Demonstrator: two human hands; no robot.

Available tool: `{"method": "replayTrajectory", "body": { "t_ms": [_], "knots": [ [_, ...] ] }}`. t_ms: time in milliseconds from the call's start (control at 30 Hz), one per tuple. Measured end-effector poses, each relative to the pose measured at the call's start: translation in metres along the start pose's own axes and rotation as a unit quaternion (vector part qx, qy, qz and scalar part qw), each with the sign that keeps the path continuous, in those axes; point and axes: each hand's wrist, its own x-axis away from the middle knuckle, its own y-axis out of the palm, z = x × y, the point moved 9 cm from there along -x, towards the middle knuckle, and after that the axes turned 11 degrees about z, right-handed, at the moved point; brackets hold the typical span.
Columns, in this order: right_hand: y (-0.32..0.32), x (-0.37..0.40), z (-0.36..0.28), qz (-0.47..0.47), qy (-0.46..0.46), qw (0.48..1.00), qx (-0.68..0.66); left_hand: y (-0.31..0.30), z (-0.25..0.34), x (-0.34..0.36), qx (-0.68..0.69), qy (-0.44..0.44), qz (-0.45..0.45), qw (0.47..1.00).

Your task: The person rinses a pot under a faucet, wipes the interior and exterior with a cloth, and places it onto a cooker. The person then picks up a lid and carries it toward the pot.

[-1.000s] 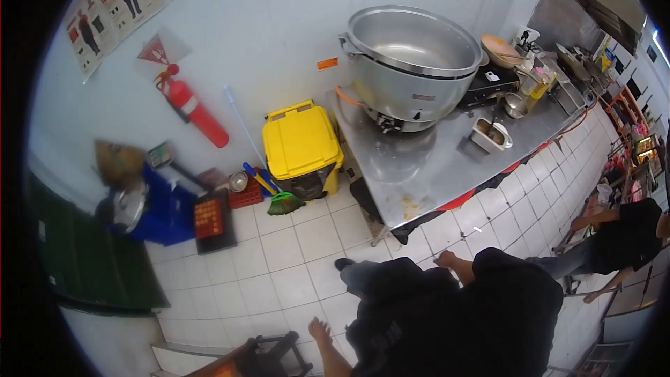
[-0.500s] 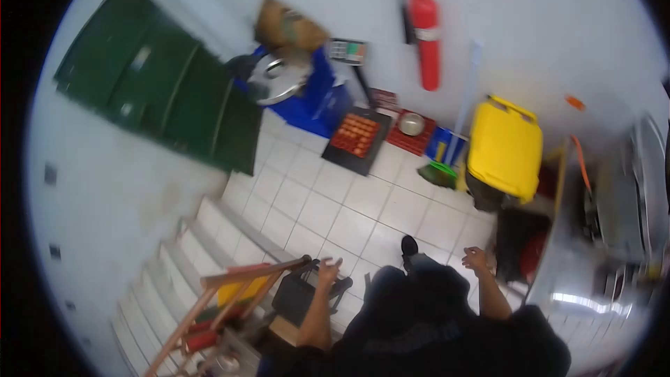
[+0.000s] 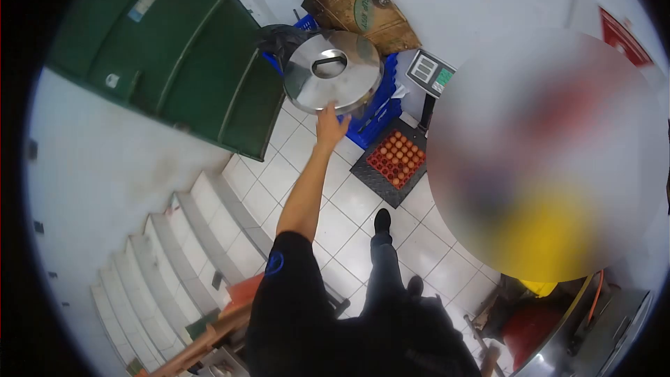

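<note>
One arm is out at full stretch on my feed: the left hand [image 3: 328, 126] reaches up to the round stainless-steel lid with a loop handle [image 3: 333, 72]. Its fingers [image 3: 330, 109] meet the lid's lower rim, but I see only the back of the hand, so I cannot tell whether they are clenched on the edge or merely pressed against it. I cannot make out the right hand anywhere.

The lid sits tilted, its top face turned toward me, resting on a stack of blue plastic crates [image 3: 377, 108] that stands against the white wall. Behind it leans a brown cardboard sheet with a round printed label [image 3: 363, 3], and a black bag [image 3: 279, 38] lies just beside its left edge. A dark green metal door [image 3: 160, 49] stands to the left. On the white tiled floor [image 3: 328, 216] near the crates lies a red tray of brown eggs [image 3: 396, 158], with a grey digital scale [image 3: 430, 70] just above it. White steps [image 3: 174, 251] run down at lower left.
</note>
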Motion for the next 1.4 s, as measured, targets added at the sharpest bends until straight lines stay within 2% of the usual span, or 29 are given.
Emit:
{"method": "replayTrajectory", "body": {
  "t_ms": [67,167,200,267,300,333,400,433,500,600,667,700,767,900,1000,1067,1133,1300,1333,1400],
  "knots": [
    [0.003,0.080,-0.012,-0.027,0.122,0.992,0.035,0.018,-0.009,-0.079,-0.060,-0.019,-0.021,0.998],
    [0.041,0.149,-0.050,-0.054,0.201,0.978,0.029,0.051,-0.042,-0.170,-0.195,-0.036,-0.054,0.979],
    [0.050,0.165,-0.064,-0.060,0.215,0.974,0.030,0.057,-0.051,-0.190,-0.196,-0.049,-0.062,0.977],
    [0.066,0.191,-0.089,-0.062,0.234,0.970,0.030,0.089,-0.064,-0.216,-0.253,-0.041,-0.197,0.946],
    [0.070,0.200,-0.099,-0.061,0.240,0.968,0.027,0.103,-0.075,-0.219,-0.265,-0.043,-0.218,0.938],
    [0.077,0.207,-0.109,-0.062,0.243,0.968,0.025,0.114,-0.081,-0.217,-0.269,-0.042,-0.228,0.935],
    [0.090,0.214,-0.129,-0.065,0.245,0.967,0.009,0.119,-0.076,-0.220,-0.310,0.013,-0.191,0.931],
    [0.098,0.213,-0.138,-0.067,0.239,0.969,-0.007,0.122,-0.075,-0.221,-0.270,0.071,-0.177,0.944],
    [0.113,0.208,-0.153,-0.081,0.219,0.971,-0.056,0.132,-0.088,-0.222,-0.275,0.099,-0.185,0.938],
    [0.150,0.195,-0.183,-0.130,0.118,0.978,-0.112,0.144,-0.092,-0.225,-0.290,0.099,-0.237,0.922],
    [0.168,0.201,-0.216,-0.005,0.169,0.986,0.016,0.140,-0.091,-0.225,-0.278,0.098,-0.245,0.924],
    [0.176,0.208,-0.226,-0.005,0.179,0.984,0.008,0.136,-0.092,-0.224,-0.284,0.111,-0.249,0.919],
    [0.193,0.212,-0.244,-0.045,0.130,0.991,0.004,0.124,-0.090,-0.218,-0.279,0.133,-0.230,0.923],
    [0.205,0.215,-0.217,-0.067,0.140,0.988,-0.026,0.086,-0.078,-0.198,-0.222,0.145,-0.207,0.942],
    [0.219,0.204,-0.178,-0.089,0.161,0.982,-0.044,0.057,-0.051,-0.181,-0.188,0.158,-0.182,0.952],
    [0.231,0.194,-0.141,-0.136,0.195,0.970,-0.057,0.039,-0.035,-0.171,-0.186,0.152,-0.171,0.955],
    [0.231,0.177,-0.118,-0.152,0.186,0.969,-0.049,0.019,-0.012,-0.162,-0.168,0.182,-0.138,0.959],
    [0.199,0.129,-0.079,-0.065,0.186,0.976,-0.096,-0.033,0.068,-0.128,-0.121,0.186,-0.127,0.967],
    [0.196,0.125,-0.082,-0.078,0.158,0.974,-0.140,-0.044,0.089,-0.119,-0.102,0.185,-0.133,0.968],
    [0.194,0.113,-0.081,-0.079,0.187,0.968,-0.146,-0.067,0.132,-0.105,-0.073,0.192,-0.132,0.970]
  ]
}}
